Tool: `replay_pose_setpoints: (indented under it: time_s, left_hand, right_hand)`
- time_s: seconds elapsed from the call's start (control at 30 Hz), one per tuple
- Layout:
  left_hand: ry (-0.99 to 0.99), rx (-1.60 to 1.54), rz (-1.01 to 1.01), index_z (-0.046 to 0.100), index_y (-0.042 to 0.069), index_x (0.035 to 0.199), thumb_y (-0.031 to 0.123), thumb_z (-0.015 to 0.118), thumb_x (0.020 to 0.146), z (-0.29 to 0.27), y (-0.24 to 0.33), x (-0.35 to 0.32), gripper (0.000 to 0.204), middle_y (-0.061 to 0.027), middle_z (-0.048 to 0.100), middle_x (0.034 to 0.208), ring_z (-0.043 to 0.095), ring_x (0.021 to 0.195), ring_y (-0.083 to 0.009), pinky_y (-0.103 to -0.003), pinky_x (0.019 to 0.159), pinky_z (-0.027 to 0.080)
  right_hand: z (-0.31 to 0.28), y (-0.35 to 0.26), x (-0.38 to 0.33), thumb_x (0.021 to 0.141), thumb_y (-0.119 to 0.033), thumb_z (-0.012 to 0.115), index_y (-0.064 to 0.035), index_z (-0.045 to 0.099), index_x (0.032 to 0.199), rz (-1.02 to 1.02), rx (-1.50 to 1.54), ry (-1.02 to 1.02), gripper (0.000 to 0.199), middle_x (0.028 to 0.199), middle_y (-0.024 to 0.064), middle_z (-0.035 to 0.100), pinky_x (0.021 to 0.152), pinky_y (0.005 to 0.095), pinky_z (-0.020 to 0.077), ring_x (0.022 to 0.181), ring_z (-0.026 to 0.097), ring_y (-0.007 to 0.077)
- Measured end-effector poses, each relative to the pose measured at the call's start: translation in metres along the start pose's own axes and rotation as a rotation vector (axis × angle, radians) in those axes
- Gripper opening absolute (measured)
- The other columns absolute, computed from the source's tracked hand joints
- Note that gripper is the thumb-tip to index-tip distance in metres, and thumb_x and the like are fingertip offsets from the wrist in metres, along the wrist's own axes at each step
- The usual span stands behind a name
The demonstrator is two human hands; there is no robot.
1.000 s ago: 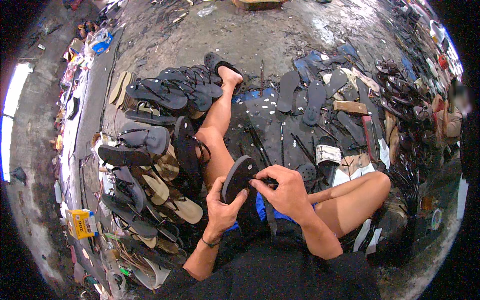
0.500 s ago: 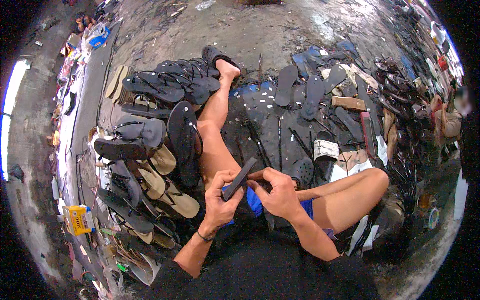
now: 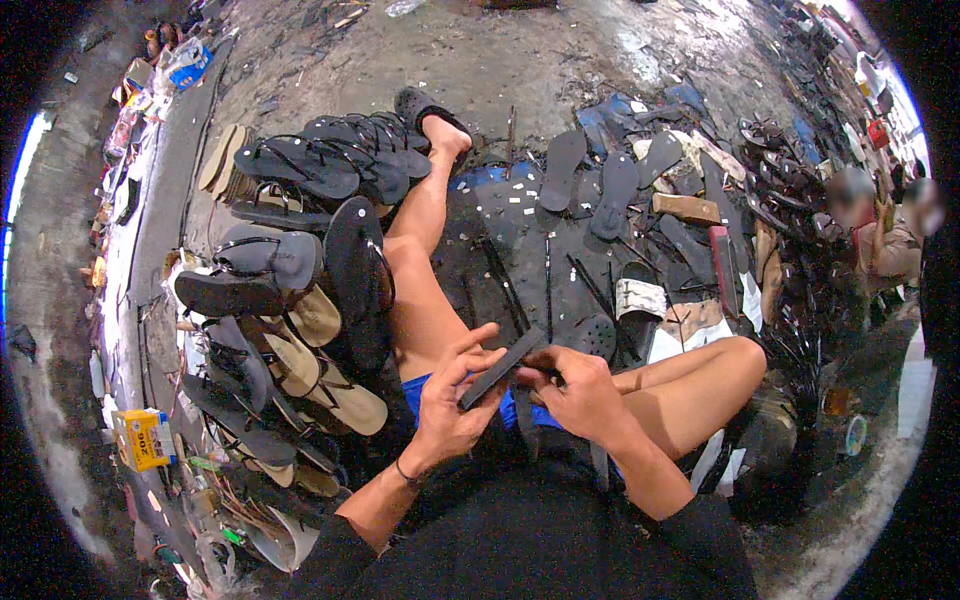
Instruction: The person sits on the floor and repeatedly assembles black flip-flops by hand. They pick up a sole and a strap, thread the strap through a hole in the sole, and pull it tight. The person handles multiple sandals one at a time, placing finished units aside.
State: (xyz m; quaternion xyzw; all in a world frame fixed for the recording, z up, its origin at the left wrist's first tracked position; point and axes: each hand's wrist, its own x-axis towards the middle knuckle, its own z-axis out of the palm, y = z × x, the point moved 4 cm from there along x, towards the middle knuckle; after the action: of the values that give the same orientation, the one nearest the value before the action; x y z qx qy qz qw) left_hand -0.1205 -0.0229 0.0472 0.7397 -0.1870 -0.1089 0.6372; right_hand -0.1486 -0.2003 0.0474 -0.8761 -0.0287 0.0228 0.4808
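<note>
My left hand point(image 3: 452, 405) holds a black sandal sole point(image 3: 503, 368) tilted over my lap. Its thick edge faces up; the thumb is on one side, and some fingers are stretched past it. Close against the sole's right side, my right hand point(image 3: 582, 397) is closed with its fingertips pinched together. What they grip is hidden behind the fingers and the sole. A dark strip point(image 3: 527, 418) hangs below, between the two hands. Beyond the right hand lies a black perforated clog point(image 3: 592, 338).
Black flip-flops point(image 3: 300, 170) and tan-soled ones point(image 3: 350, 402) are piled to my left, near a yellow box point(image 3: 143, 440). Ahead lie loose dark soles point(image 3: 562, 170), black strips point(image 3: 548, 290), a wooden block point(image 3: 686, 208) and a white-strapped slide point(image 3: 640, 297). People sit at far right.
Both hands and the sole have shifted slightly right. The sole lies flatter, and my left fingers have straightened from their curl. The whole view has swung a little.
</note>
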Motion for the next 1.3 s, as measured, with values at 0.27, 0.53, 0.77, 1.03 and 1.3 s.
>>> replay_pose_setpoints:
  time_s: [0.27,0.53,0.77,1.03,1.3]
  left_hand:
    - [0.064,0.136,0.131,0.070,0.005,0.110,-0.010,0.077,0.071,0.020,0.022,-0.015,0.043,-0.0129,0.063,0.106,0.066,0.099,-0.0278,-0.036,0.086,0.054]
    - [-0.007,0.227,-0.166,0.062,-0.001,0.114,0.010,0.076,0.081,0.029,-0.038,-0.011,0.037,-0.0210,0.064,0.101,0.064,0.094,-0.0379,-0.041,0.083,0.052]
    - [-0.165,0.658,-0.219,0.049,0.000,0.134,0.017,0.067,0.093,0.037,-0.078,-0.073,0.049,-0.0202,0.060,0.123,0.064,0.110,-0.0314,-0.040,0.088,0.055]
    - [0.193,-0.183,-0.422,0.053,-0.004,0.126,0.004,0.070,0.081,0.015,-0.051,-0.002,0.049,-0.0153,0.068,0.109,0.067,0.101,-0.0284,-0.039,0.091,0.053]
    - [0.287,-0.409,-0.224,0.049,-0.002,0.135,0.002,0.065,0.091,0.011,-0.011,0.053,0.047,-0.0094,0.064,0.122,0.061,0.110,-0.0188,-0.032,0.099,0.048]
  right_hand:
    - [-0.021,0.006,-0.026,0.081,-0.010,0.066,0.0010,0.064,0.110,0.036,-0.027,-0.193,0.031,0.106,0.0227,0.065,0.090,0.0506,0.0517,0.104,0.063,0.0425]
    - [-0.023,0.019,0.009,0.089,-0.025,0.069,-0.0079,0.063,0.102,-0.093,-0.342,0.163,0.022,0.092,0.0122,0.062,0.074,0.0417,0.0580,0.088,0.068,0.0347]
    - [0.003,0.050,0.025,0.086,-0.022,0.069,-0.0125,0.063,0.095,-0.116,-1.026,0.178,0.014,0.086,0.0028,0.059,0.077,0.0316,0.0462,0.083,0.061,0.0192]
    - [-0.029,0.047,0.038,0.090,-0.015,0.068,-0.0064,0.068,0.100,0.047,-0.369,0.464,0.013,0.091,0.0105,0.065,0.072,0.0370,0.0522,0.084,0.067,0.0276]
    - [-0.025,0.019,0.025,0.093,-0.018,0.070,0.0008,0.070,0.100,0.076,0.051,0.160,0.020,0.089,0.0123,0.071,0.068,0.0331,0.0533,0.077,0.068,0.0175]
